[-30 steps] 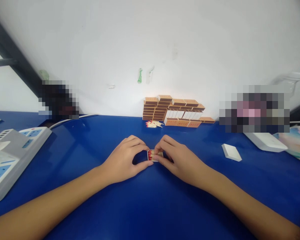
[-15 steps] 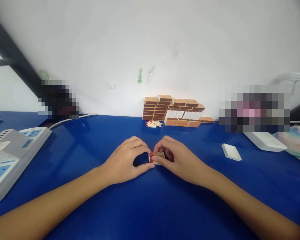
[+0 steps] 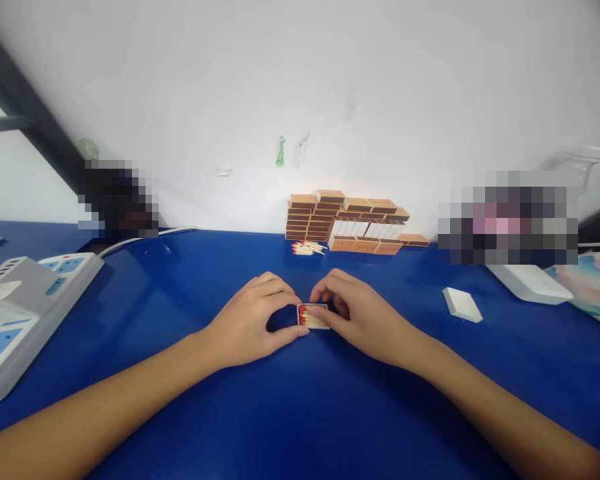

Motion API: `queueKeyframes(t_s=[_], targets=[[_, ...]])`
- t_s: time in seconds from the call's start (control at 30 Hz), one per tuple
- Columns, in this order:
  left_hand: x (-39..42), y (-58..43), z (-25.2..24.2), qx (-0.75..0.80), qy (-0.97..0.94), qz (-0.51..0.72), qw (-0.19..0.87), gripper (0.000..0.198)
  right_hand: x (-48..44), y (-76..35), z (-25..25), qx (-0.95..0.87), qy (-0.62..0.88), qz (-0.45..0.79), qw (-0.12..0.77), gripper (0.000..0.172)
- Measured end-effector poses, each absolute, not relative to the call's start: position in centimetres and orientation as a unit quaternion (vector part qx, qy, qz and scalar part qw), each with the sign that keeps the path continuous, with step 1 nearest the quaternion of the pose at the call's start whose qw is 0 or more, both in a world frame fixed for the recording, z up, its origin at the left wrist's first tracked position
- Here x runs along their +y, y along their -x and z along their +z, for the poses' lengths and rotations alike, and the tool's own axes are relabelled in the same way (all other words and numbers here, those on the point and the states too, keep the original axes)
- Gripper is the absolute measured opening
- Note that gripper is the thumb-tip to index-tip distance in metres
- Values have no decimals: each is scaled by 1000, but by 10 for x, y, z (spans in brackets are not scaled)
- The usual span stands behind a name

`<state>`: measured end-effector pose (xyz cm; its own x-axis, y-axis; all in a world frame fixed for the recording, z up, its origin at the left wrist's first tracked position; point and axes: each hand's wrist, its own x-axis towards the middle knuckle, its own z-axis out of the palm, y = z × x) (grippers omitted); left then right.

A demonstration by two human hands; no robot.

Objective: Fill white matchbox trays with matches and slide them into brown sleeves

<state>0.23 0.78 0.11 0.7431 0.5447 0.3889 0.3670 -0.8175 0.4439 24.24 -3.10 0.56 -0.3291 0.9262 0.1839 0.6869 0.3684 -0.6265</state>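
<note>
Forefinger of my right hand (image 3: 364, 307) has lifted since the earlier frame, clear of its thumb, which rests on the matches (image 3: 307, 321) | left hand (image 3: 253, 320) gripping the tray (image 3: 320, 327) at its left end | tray between hands on table (image 3: 300, 407) | I'd press lightly, heads level | matchboxes (image 3: 310, 221) beyond

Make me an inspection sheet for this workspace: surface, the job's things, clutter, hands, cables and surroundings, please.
Surface: blue table, glossy
Job's things: open matchbox tray holding red-headed matches; loose match pile and stacked matchboxes near the wall
Clutter: white block at right; power strip at left
Left hand: thumb and finger at the tray's left end
Right hand: thumb on the matches
Cables: white cord behind the power strip
Surroundings: pale wall; dark frame at left
</note>
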Motion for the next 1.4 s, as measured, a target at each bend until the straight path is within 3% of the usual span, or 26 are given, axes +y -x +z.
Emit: queueKeyframes(t_s=[0.97,1.4], targets=[[9,-3,-2,271,-909,283,142,25,-32,-243,8,-829,455,184,267,12],[9,-3,0,268,-903,305,139,27,-32,-243,9,-832,433,133,320,16]])
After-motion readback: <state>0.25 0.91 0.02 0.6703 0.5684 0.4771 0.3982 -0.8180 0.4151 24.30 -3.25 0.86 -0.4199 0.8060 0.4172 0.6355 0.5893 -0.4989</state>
